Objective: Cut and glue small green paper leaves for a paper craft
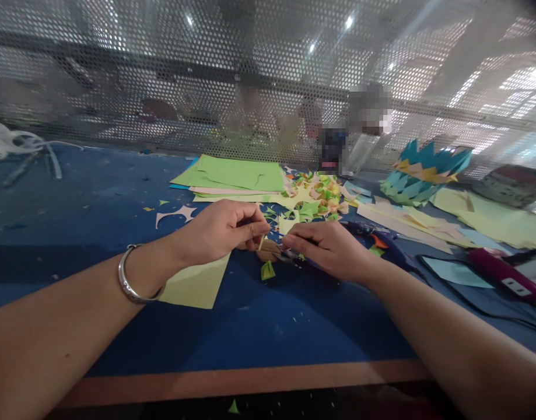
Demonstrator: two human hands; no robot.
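Note:
My left hand (219, 230) pinches a small pale paper strip (261, 241) between thumb and fingers; a silver bangle (130, 280) sits on that wrist. My right hand (326, 248) rests on the blue table (259, 326), fingers closed on what looks like small scissors (287, 254) right beside the strip. A tan paper piece (268, 249) lies between both hands. A small folded green piece (268, 270) lies just below them. A pale green sheet (198, 283) lies under my left wrist.
A stack of green and pink paper sheets (237, 175) and a heap of small folded pieces (320, 195) lie behind the hands. A teal and yellow paper crown (420, 172) stands at right. A perforated metal screen (268, 76) closes the back. A magenta tool (499, 271) lies far right.

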